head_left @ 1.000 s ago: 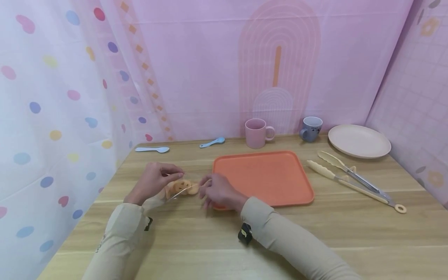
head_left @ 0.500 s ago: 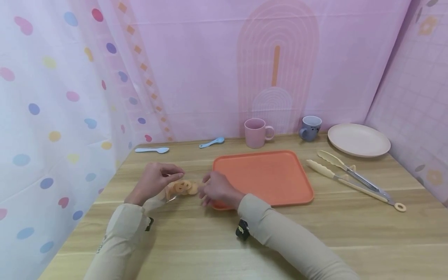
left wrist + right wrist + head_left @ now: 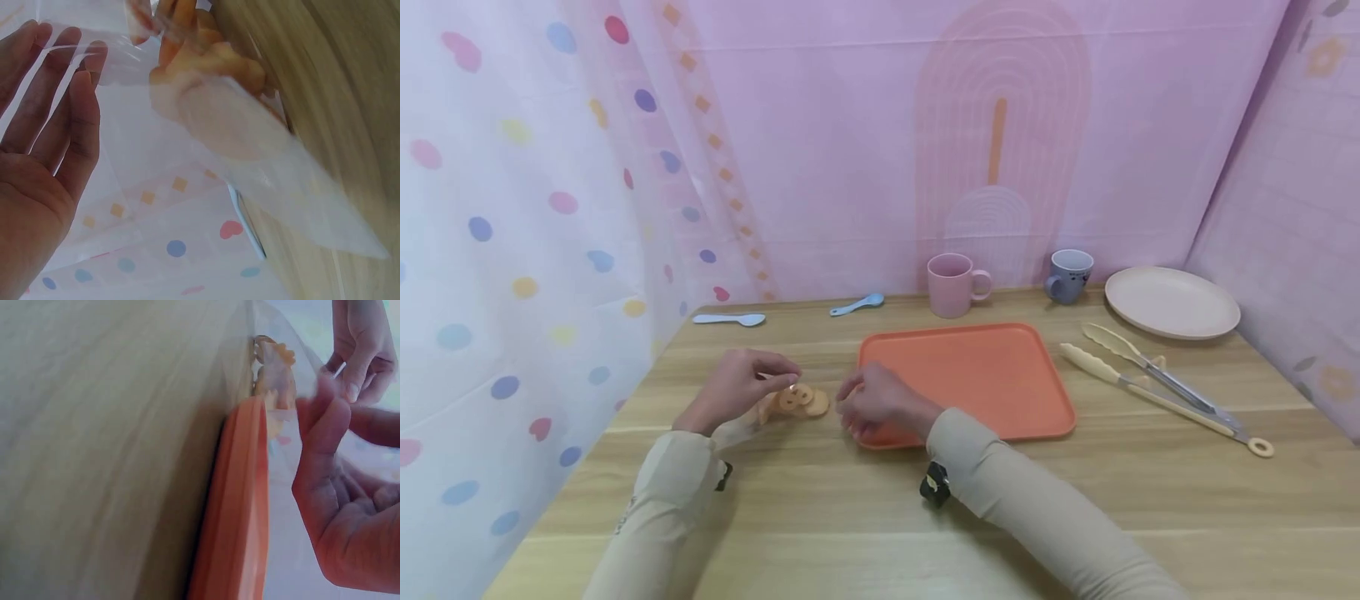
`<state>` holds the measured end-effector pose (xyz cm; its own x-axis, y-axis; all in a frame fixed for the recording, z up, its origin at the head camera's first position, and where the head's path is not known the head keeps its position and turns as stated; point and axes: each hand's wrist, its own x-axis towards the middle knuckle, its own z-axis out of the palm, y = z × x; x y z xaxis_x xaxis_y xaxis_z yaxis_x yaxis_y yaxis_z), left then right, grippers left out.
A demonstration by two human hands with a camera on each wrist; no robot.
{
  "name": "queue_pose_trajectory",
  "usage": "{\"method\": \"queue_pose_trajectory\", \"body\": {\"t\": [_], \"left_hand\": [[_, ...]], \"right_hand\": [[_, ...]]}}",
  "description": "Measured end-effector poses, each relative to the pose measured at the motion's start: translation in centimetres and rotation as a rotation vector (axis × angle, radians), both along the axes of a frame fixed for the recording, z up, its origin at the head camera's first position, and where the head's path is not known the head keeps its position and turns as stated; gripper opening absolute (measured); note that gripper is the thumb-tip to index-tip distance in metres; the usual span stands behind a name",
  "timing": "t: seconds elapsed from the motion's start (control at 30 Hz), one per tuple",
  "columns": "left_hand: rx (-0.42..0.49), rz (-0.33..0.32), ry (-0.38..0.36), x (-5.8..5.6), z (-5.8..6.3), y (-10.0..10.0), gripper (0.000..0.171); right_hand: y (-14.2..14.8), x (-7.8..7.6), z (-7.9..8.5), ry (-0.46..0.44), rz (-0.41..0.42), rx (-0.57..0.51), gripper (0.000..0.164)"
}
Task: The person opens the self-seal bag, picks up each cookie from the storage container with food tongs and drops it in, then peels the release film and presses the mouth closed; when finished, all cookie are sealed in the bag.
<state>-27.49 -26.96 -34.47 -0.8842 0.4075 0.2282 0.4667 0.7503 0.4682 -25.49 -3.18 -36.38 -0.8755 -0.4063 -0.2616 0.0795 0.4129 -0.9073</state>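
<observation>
A clear plastic bag (image 3: pixel 294 194) lies low over the table between the two hands, with several golden biscuits (image 3: pixel 805 400) in it. Some biscuits have holes like buttons; one is plain and round. My left hand (image 3: pixel 737 385) pinches the upper edge of the bag between thumb and fingertips. At the bag's right end is my right hand (image 3: pixel 876 402), thumb and forefinger brought together on the thin film, its other fingers curled. The film is hard to make out at the right fingertips. Below the right hand runs the rim of an orange tray (image 3: pixel 970 375).
Two light blue spoons, a left spoon (image 3: pixel 730 319) and a middle spoon (image 3: pixel 857 305), lie at the back. A pink mug (image 3: pixel 950 287), a blue-grey mug (image 3: pixel 1070 277) and a cream plate (image 3: pixel 1172 302) stand behind the tray. Tongs (image 3: pixel 1172 390) lie spread on the right.
My right hand shifts slightly up and to the right, its fingers drawing in. The left hand keeps its pinch on the bag, and the biscuits stay about where they were.
</observation>
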Motion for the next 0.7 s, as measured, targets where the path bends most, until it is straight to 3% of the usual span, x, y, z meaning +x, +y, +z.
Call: {"method": "queue_pose_trajectory", "body": {"t": [0.13,0.23,0.4,0.57,0.7], "left_hand": [[0.003,-0.017,-0.004,-0.1,-0.1,0.3,0.013],[0.005,-0.036,0.000,-0.1,-0.1,0.5,0.013],[0.017,-0.036,0.004,-0.1,0.0,0.4,0.012],[0.009,-0.023,0.001,-0.2,0.0,0.4,0.011],[0.013,-0.030,0.003,-0.3,0.0,0.3,0.009]], "right_hand": [[-0.6,0.6,-0.2,0.004,0.065,0.059,0.020],[-1.3,1.1,-0.1,0.019,0.060,0.073,0.022],[-2.2,1.6,-0.2,-0.017,-0.001,-0.010,0.016],[-2.0,1.7,-0.6,-0.083,0.030,-0.090,0.013],[-1.7,1.7,-0.7,-0.042,0.037,-0.068,0.014]]}}
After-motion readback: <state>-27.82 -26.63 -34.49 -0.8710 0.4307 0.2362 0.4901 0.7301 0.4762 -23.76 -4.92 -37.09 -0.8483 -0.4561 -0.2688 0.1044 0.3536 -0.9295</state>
